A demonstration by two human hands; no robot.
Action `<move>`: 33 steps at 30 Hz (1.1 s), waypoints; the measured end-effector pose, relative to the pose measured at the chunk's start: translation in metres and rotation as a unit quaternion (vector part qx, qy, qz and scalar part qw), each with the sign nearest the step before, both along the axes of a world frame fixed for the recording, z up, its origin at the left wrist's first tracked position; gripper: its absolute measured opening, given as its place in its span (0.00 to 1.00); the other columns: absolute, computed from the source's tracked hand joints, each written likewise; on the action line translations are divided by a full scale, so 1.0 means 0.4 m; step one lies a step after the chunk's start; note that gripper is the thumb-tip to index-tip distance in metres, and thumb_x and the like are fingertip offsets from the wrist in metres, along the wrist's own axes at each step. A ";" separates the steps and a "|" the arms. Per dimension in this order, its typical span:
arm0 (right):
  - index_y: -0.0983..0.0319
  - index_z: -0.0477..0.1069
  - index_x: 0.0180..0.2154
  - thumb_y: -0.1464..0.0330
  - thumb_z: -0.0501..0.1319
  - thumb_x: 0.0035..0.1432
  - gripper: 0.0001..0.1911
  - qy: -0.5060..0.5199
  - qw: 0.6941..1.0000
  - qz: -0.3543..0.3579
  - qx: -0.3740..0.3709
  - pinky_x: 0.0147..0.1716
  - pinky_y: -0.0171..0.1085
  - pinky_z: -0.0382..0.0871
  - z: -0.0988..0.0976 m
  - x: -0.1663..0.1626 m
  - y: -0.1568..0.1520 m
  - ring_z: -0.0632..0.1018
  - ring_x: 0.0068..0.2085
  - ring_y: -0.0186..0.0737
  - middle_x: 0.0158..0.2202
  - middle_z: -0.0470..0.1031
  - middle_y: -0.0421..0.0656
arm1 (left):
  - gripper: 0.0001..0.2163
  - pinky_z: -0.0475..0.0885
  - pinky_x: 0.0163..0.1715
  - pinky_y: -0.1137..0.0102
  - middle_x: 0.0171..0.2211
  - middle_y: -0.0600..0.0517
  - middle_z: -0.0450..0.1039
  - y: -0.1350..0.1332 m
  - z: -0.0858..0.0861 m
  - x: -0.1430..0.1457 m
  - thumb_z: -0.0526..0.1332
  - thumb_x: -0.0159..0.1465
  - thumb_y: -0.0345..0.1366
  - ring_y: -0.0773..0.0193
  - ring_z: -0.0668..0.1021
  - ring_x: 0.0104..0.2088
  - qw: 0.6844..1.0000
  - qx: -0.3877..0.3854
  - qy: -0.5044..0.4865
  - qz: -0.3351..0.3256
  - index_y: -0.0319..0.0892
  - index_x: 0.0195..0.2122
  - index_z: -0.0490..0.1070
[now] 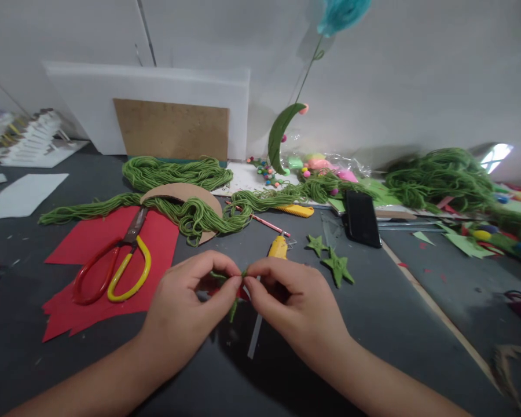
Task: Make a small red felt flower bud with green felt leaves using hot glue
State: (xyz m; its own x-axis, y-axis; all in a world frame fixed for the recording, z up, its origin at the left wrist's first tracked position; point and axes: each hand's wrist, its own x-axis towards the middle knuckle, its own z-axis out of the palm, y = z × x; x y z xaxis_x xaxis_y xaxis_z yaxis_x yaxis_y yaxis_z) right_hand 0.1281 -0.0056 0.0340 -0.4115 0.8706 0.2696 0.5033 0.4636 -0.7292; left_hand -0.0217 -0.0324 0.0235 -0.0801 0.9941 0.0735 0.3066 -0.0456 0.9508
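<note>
My left hand (191, 304) and my right hand (297, 304) meet at the centre, thumb and forefinger of each pinched together. Between them they grip a small piece wrapped in green yarn (233, 310), with some red showing; the fingers hide most of its shape. Just beyond my right hand lies a yellow glue gun (278, 247), partly covered by it. A translucent glue stick (255, 336) lies below the hands. Two green yarn-covered stars (338, 266) rest to the right. Red-and-yellow-handled scissors (130, 255) lie on red paper (160, 249) at the left.
Green yarn (173, 172) is heaped behind, with another heap (438, 176) at the right. A cardboard crescent (182, 194) sits among strands. A yellow cutter (297, 210) and a black phone (362, 219) lie farther back. A green moon (282, 136) hangs near the wall.
</note>
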 end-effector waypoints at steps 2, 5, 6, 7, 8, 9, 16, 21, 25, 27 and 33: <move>0.64 0.70 0.22 0.76 0.56 0.48 0.07 0.022 0.999 -0.015 -0.032 0.16 0.25 0.54 0.001 -0.006 -0.002 0.62 0.17 0.26 0.14 0.62 0.34 | 0.04 0.68 0.27 0.79 0.24 0.58 0.72 -0.004 0.002 0.002 0.60 0.54 0.29 0.71 0.73 0.26 1.000 0.016 0.025 -0.002 0.43 0.25 0.71; 0.63 0.67 0.21 0.77 0.55 0.46 0.07 0.047 0.998 -0.031 -0.032 0.16 0.25 0.54 0.002 -0.011 -0.008 0.61 0.17 0.26 0.14 0.61 0.33 | 0.03 0.68 0.26 0.79 0.24 0.57 0.72 -0.004 0.005 0.005 0.61 0.54 0.29 0.71 0.74 0.25 0.999 -0.022 -0.040 -0.016 0.43 0.25 0.72; 0.63 0.66 0.20 0.77 0.55 0.46 0.07 0.055 0.998 -0.037 -0.025 0.16 0.25 0.54 0.003 -0.011 -0.010 0.61 0.17 0.26 0.14 0.60 0.33 | 0.02 0.68 0.27 0.79 0.24 0.57 0.72 -0.002 0.006 0.005 0.61 0.54 0.29 0.71 0.74 0.26 0.995 -0.047 -0.089 -0.022 0.43 0.27 0.72; 0.62 0.66 0.20 0.77 0.55 0.46 0.07 0.062 0.997 -0.041 -0.019 0.16 0.25 0.54 0.004 -0.010 -0.012 0.61 0.16 0.26 0.14 0.61 0.33 | 0.04 0.68 0.27 0.79 0.25 0.57 0.73 0.000 0.006 0.006 0.63 0.53 0.29 0.71 0.74 0.26 0.986 -0.076 -0.149 -0.028 0.43 0.30 0.72; 0.62 0.65 0.21 0.76 0.55 0.47 0.07 0.070 0.996 -0.044 -0.015 0.15 0.25 0.54 0.004 -0.009 -0.014 0.61 0.16 0.26 0.14 0.61 0.33 | 0.08 0.69 0.28 0.79 0.26 0.57 0.73 0.003 0.005 0.007 0.64 0.53 0.29 0.71 0.74 0.27 0.970 -0.107 -0.214 -0.034 0.44 0.34 0.71; 0.62 0.65 0.21 0.76 0.55 0.47 0.07 0.079 0.996 -0.046 -0.011 0.15 0.25 0.54 0.004 -0.008 -0.015 0.61 0.16 0.26 0.14 0.62 0.33 | 0.11 0.69 0.29 0.78 0.27 0.57 0.73 0.005 0.004 0.008 0.65 0.52 0.30 0.71 0.75 0.27 0.950 -0.142 -0.276 -0.042 0.44 0.37 0.70; 0.62 0.67 0.22 0.76 0.56 0.50 0.08 0.059 0.997 -0.031 0.046 0.15 0.26 0.56 -0.008 -0.007 -0.015 0.64 0.16 0.26 0.15 0.67 0.34 | 0.03 0.67 0.25 0.80 0.20 0.57 0.70 0.010 -0.006 0.012 0.64 0.54 0.31 0.73 0.72 0.22 0.918 -0.153 -0.363 -0.053 0.39 0.26 0.70; 0.64 0.71 0.27 0.73 0.57 0.55 0.07 -0.021 0.985 0.011 0.172 0.21 0.28 0.58 -0.018 -0.002 -0.007 0.67 0.20 0.29 0.20 0.70 0.38 | 0.04 0.67 0.21 0.79 0.19 0.58 0.68 0.008 -0.003 0.008 0.63 0.54 0.32 0.73 0.71 0.19 0.952 -0.121 -0.282 -0.013 0.40 0.24 0.69; 0.65 0.71 0.29 0.73 0.55 0.58 0.08 -0.062 0.968 0.021 0.241 0.22 0.30 0.58 -0.023 0.003 -0.008 0.67 0.21 0.30 0.19 0.68 0.39 | 0.03 0.67 0.19 0.79 0.21 0.59 0.67 0.007 0.009 0.006 0.63 0.53 0.33 0.73 0.71 0.18 0.967 -0.114 -0.229 -0.004 0.41 0.26 0.70; 0.64 0.70 0.29 0.73 0.55 0.58 0.08 -0.079 0.964 0.021 0.254 0.22 0.30 0.57 -0.025 0.004 -0.011 0.66 0.20 0.30 0.19 0.67 0.38 | 0.03 0.67 0.18 0.80 0.19 0.59 0.67 0.005 0.017 0.005 0.63 0.52 0.33 0.73 0.70 0.18 0.974 -0.110 -0.195 0.009 0.41 0.25 0.69; 0.64 0.70 0.30 0.73 0.52 0.60 0.09 -0.125 0.947 0.039 0.294 0.21 0.31 0.55 -0.026 0.008 -0.011 0.65 0.21 0.32 0.20 0.67 0.40 | 0.04 0.67 0.19 0.79 0.16 0.59 0.66 0.005 0.030 0.004 0.61 0.52 0.32 0.71 0.71 0.17 0.984 -0.117 -0.135 0.027 0.42 0.22 0.66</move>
State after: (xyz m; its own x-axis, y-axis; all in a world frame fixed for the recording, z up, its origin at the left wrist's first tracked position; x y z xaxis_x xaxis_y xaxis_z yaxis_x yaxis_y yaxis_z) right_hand 0.1312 -0.0101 0.0235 -0.5834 0.5646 0.5839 0.5736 0.7954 -0.1960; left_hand -0.0199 -0.0303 0.0356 -0.1190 0.9748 -0.1884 0.0375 0.1941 0.9803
